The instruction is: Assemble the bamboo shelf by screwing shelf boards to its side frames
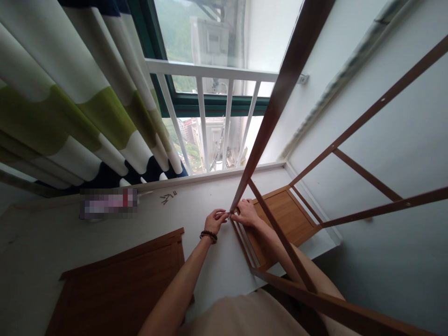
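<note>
A brown wooden rack frame (269,109) with tall posts and crossbars stands on a white ledge. At the foot of its nearest left post, my left hand (215,221), with a dark beaded bracelet on the wrist, pinches a small, thin item too tiny to name. My right hand (248,213) reaches in under a crossbar and curls round the same post foot, its fingertips close to those of the left. Behind the right hand lies a wooden shelf panel (294,212), set low between the posts.
Several small metal pieces (169,198) lie on the white ledge (206,186) left of my hands, near a blurred package (108,204). A loose brown wooden panel (122,289) is at lower left. Striped curtains (94,93) and a white window railing (213,71) stand behind.
</note>
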Demonstrator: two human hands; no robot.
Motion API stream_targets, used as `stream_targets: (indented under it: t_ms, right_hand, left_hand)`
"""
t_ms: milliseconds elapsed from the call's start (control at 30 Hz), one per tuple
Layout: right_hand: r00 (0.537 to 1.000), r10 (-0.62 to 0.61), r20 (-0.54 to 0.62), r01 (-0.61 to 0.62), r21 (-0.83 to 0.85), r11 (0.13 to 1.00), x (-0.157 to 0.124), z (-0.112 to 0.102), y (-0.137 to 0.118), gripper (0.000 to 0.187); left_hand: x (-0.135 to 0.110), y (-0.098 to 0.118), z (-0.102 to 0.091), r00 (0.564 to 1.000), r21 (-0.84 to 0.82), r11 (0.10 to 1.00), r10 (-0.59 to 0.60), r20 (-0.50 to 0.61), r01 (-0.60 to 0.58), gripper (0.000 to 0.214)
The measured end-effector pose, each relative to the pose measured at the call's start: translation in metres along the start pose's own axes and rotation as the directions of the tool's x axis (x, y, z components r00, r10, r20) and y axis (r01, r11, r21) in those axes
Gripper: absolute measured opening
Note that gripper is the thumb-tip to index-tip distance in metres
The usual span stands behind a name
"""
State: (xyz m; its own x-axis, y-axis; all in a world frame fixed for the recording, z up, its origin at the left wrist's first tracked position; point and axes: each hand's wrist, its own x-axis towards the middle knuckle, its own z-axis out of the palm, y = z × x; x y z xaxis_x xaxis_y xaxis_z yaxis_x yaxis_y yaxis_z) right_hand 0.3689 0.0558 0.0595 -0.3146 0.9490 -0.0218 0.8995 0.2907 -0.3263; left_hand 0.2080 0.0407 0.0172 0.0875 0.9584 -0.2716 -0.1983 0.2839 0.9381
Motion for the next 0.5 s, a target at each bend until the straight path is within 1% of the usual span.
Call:
stream_targets:
  t_ms: [100,167,200,267,333,367,433,500]
  right_hand:
    - [1.0,-0.009,0.018,0.008,0.01,1.0,0.0,-0.002,0.001,0.029]
    - [1.0,-0.012,0.018,0.012,0.018,1.0,0.0,-0.003,0.001,0.028]
    - [1.0,-0.012,0.015,0.012,0.02,1.0,0.0,-0.004,0.001,0.027]
    - [1.0,-0.008,0.005,0.008,0.02,1.0,-0.001,-0.004,0.0,0.026]
    - [1.0,-0.009,-0.002,0.009,0.024,1.0,-0.001,-0.003,0.0,0.025]
    - [1.0,-0.013,-0.004,0.013,0.029,1.0,-0.001,-0.002,0.0,0.025]
    - [1.0,-0.017,-0.004,0.017,0.036,0.999,-0.001,-0.001,0.0,0.025]
    - [1.0,-0.015,0.001,0.015,0.038,0.999,-0.001,-0.001,-0.001,0.025]
  left_hand:
    - [0.003,-0.001,-0.001,0.998,0.126,0.992,0.012,-0.063,-0.004,0.028]
    - [0.003,0.001,-0.003,0.997,0.171,0.985,-0.023,-0.074,0.036,0.025]
    - [0.003,0.003,-0.003,0.996,0.164,0.984,-0.063,-0.063,0.073,0.024]
    - [0.003,0.01,-0.004,0.985,0.113,0.978,-0.173,-0.007,0.173,0.024]
    - [0.006,0.018,-0.004,0.96,0.034,0.961,-0.275,0.042,0.274,0.024]
    - [0.008,0.022,-0.004,0.95,-0.009,0.951,-0.308,0.052,0.309,0.025]
    - [0.013,0.028,-0.002,0.948,-0.076,0.945,-0.317,0.035,0.318,0.026]
    - [0.017,0.03,0.0,0.961,-0.098,0.957,-0.275,-0.02,0.272,0.031]
